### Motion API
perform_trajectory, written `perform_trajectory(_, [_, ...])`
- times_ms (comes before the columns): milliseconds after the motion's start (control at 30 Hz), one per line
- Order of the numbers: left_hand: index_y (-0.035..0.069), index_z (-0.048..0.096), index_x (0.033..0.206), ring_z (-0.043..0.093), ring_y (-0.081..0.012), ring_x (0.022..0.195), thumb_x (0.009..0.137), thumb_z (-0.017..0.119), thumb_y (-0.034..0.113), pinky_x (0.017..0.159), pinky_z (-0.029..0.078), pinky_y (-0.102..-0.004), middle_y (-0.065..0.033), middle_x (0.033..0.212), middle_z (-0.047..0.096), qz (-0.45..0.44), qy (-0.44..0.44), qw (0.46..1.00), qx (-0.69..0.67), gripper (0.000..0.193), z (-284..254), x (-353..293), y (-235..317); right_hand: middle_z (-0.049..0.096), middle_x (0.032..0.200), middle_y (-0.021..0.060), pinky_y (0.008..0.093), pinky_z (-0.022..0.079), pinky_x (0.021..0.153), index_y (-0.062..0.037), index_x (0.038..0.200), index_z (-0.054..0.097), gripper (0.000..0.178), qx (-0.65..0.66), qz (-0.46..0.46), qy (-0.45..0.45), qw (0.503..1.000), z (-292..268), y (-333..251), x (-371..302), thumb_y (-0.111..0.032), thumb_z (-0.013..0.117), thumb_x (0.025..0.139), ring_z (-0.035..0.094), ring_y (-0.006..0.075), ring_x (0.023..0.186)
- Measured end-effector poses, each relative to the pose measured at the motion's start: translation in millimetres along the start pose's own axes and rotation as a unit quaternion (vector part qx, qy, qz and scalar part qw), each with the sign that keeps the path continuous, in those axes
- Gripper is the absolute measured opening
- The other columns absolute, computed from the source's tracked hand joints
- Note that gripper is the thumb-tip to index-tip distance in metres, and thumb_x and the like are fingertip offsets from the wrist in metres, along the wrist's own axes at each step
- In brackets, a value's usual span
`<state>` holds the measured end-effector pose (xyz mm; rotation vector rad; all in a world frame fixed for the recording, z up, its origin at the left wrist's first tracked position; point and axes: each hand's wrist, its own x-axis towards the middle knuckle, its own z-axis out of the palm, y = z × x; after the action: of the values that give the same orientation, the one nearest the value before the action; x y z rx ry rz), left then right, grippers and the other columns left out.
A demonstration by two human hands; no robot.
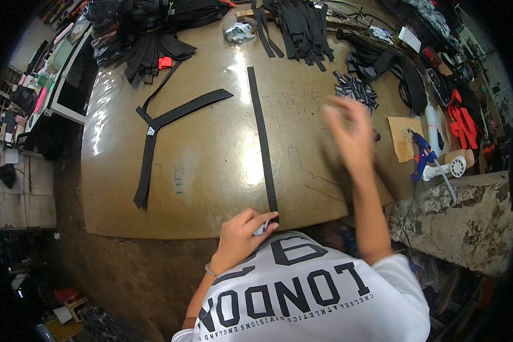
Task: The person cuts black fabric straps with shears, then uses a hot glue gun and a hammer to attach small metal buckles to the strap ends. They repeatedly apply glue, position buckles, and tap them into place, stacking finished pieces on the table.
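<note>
From where I stand, the left hand [242,233] sits low at the desk's near edge, knuckles up, thumb and forefinger pinching the near end of the strap [262,148]; a small pale thing [261,229] shows by those fingers. The right arm reaches well forward, its hand [350,128] raised over the right half of the desk [205,176], blurred, thumb and forefinger parted.

The strap is black, flat and narrow, lying nearly straight from the near edge toward the far side. A broad stretch of desk separates it from the Y-piece [147,154] on the left; another runs right toward the cardboard [403,137]. Clips [356,88] and strap bundles [296,31] bound the far side.
</note>
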<state>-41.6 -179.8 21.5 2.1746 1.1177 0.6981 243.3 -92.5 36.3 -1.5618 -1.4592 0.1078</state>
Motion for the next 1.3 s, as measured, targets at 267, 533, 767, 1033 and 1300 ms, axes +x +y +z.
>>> perform_trajectory(267, [0.013,0.071,0.095,0.058,-0.0176,0.062,0.077,0.078,0.024,0.052,0.046,-0.0303,-0.0016,0.072,0.055,0.091,-0.013,0.996,0.016,0.022,1.0,-5.1,-8.9,0.052,0.117,0.0211,0.0405,0.041,0.096,0.0050,0.106,0.058,0.051,-0.208,0.167,0.287,0.920,-176.0,187.4,-105.3,-0.038,0.076,0.084,0.052,0.0287,0.109])
perform_trajectory(533, [0.012,0.071,0.090,0.056,-0.0181,0.060,0.077,0.078,0.023,0.052,0.045,-0.0312,-0.0024,0.069,0.054,0.098,-0.011,0.995,0.020,0.018,-0.3,-8.5,-7.2,0.068,0.095,0.0110,0.0345,0.050,0.075,-0.0028,0.113,0.060,0.045,-0.067,0.250,0.097,0.961,-159.9,63.2,-20.6,-0.038,0.071,0.088,0.063,0.0173,0.082])
perform_trajectory(767, [0.013,0.074,0.087,0.055,-0.0189,0.056,0.074,0.080,0.022,0.050,0.045,-0.0318,-0.0025,0.064,0.054,0.095,0.008,0.995,0.006,0.017,3.5,-7.0,-9.6,0.066,0.086,0.0135,0.0352,0.051,0.066,-0.0028,0.108,0.054,0.042,0.047,-0.019,-0.324,0.945,-46.2,-41.3,-19.1,-0.028,0.076,0.082,0.066,0.0256,0.073])
perform_trajectory(1033, [0.013,0.073,0.085,0.055,-0.0185,0.056,0.074,0.080,0.023,0.050,0.045,-0.0320,-0.0020,0.064,0.053,0.104,0.012,0.994,0.025,0.017,4.5,-7.1,-11.2,0.069,0.082,0.0174,0.0387,0.052,0.065,-0.0014,0.103,0.055,0.042,0.032,-0.038,-0.355,0.933,-18.2,-27.5,-19.9,-0.033,0.074,0.083,0.068,0.0327,0.072])
perform_trajectory(1300, [0.012,0.070,0.087,0.058,-0.0192,0.061,0.079,0.076,0.026,0.053,0.046,-0.0323,-0.0030,0.069,0.052,0.108,-0.008,0.994,0.034,0.017,3.6,-9.7,-12.3,0.068,0.078,0.0170,0.0391,0.052,0.062,-0.0023,0.106,0.053,0.044,0.029,-0.038,-0.362,0.931,-6.6,-17.6,-11.5,-0.035,0.073,0.084,0.067,0.0348,0.069])
